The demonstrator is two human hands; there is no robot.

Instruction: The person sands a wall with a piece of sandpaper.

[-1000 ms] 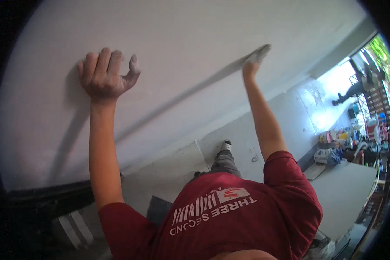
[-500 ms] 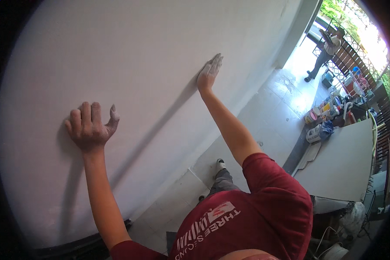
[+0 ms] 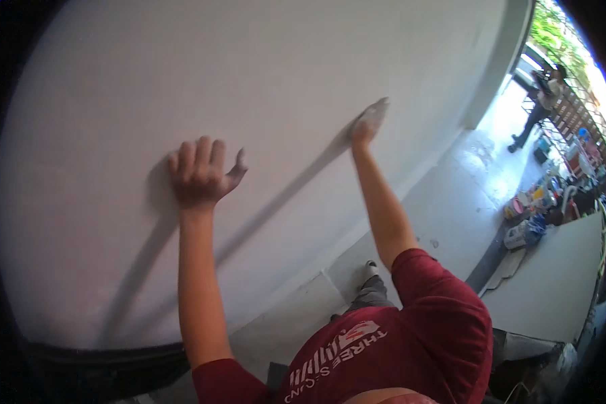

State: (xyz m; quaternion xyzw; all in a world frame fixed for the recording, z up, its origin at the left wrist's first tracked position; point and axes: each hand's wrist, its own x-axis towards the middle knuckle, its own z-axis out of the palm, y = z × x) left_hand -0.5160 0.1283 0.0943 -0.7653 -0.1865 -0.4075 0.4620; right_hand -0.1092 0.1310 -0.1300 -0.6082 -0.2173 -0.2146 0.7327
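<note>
A broad, pale grey, smooth wall (image 3: 282, 74) fills most of the view and lies directly ahead of both hands, its long lower edge slanting from the lower left up toward a pale upright pillar (image 3: 499, 74) at the far right. Light grey tiled floor (image 3: 424, 209) meets that edge. A large, flat, off-white rectangular board (image 3: 552, 286) lies at the right, behind the worker's dark red short-sleeved shirt (image 3: 410, 337) and apart from the wall.

The right hand (image 3: 370, 123), dusted pale, is extended flat with its fingers close together, pointing up and right; it is the nearer one to the pillar and appears to rest on the wall, where its shadow meets it. The left hand (image 3: 200, 176) is nearer the wall's lower left corner, back outward, fingers slightly parted and thumb held wide. Its palm is hidden, so contact, or anything beneath it, cannot be told.

Toward the floor's far right end stands another person (image 3: 544, 108). Closer, by the board's upper edge, sit a white-and-blue plastic bag (image 3: 524, 233) and a pink-and-white round tub (image 3: 514, 207). The worker's shoe (image 3: 371, 269) stands near the wall's lower edge.
</note>
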